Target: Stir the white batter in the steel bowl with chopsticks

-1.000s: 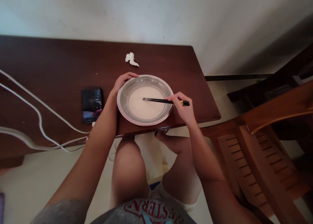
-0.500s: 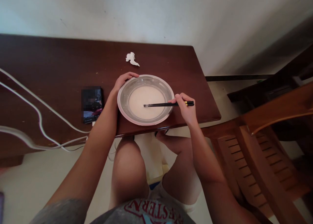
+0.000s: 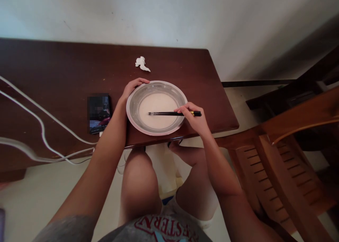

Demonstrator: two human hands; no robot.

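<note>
A wide metal bowl [image 3: 134,104] holding a white liquid sits near the front edge of a dark wooden table [image 3: 66,76]. My left hand [image 3: 131,87] curls round the bowl's far left rim, fingers closed on it. My right hand [image 3: 192,119] pinches a pair of black chopsticks [image 3: 166,113] with yellow bands near the top. The chopsticks lie almost level, their tips dipped in the white liquid left of the bowl's middle.
A phone [image 3: 99,113] with a lit screen lies left of the bowl. White cables [image 3: 42,129] trail over the table's left side. A crumpled white tissue [image 3: 142,64] sits behind the bowl. A wooden chair [image 3: 286,157] stands to the right. My bare knees are under the table.
The chopsticks swung from the bowl's upper middle down and then leftward through the liquid. My right hand shifted right, then back left. My left hand stayed on the rim.
</note>
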